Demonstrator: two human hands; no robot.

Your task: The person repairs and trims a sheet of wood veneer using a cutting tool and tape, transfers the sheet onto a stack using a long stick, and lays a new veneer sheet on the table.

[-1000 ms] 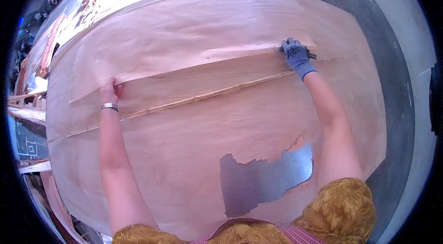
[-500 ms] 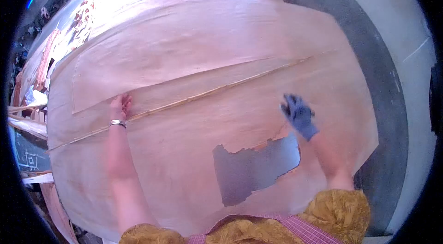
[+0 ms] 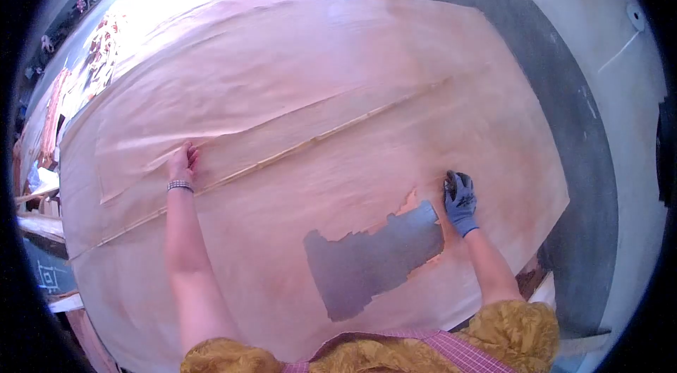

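Observation:
My left hand, bare with a metal band on the wrist, pinches the lower edge of a thin tan wood veneer sheet. The sheet creases up toward my fingers. Below this edge a long narrow yellowish strip runs slantwise across the veneer underneath. My right hand, in a blue-grey glove with dark fingers, is closed low over the lower veneer; whether anything is inside it is hidden. Just left of it lies a ragged-edged grey patch, which looks like a hole in the veneer.
Torn veneer scraps lie at the far left. Boards stick out beside the left edge of the stack. A dark grey floor band and a paler floor run along the right. Glare whitens the far end of the sheets.
My left hand has closed on the sheet's edge and creased it. My gloved right hand has moved slightly down, its fingers curling in. The view has shifted a little.

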